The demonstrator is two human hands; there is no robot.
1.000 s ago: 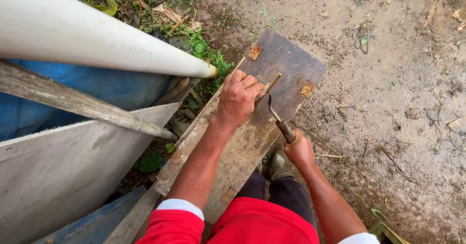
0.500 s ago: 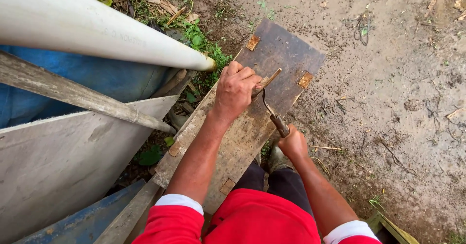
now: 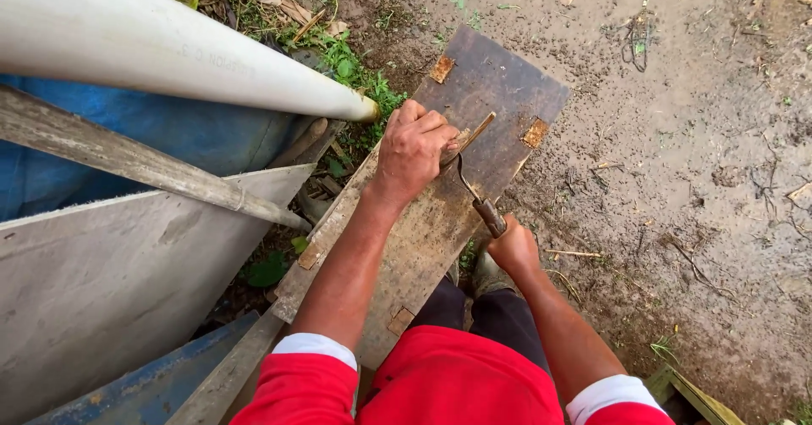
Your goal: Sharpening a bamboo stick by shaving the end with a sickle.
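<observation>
The left hand (image 3: 412, 150) closes its grip around a thin, pale wooden strip (image 3: 470, 133), pressing it onto the weathered, rough-grained plank (image 3: 499, 95). Just below it, the right hand (image 3: 510, 247) has its grip wrapped tight on the rusty handle of a curved metal blade (image 3: 467, 180) whose tip meets the strip. A smooth white pipe (image 3: 169, 57) lies left of both, over muddy ground (image 3: 694, 95).
</observation>
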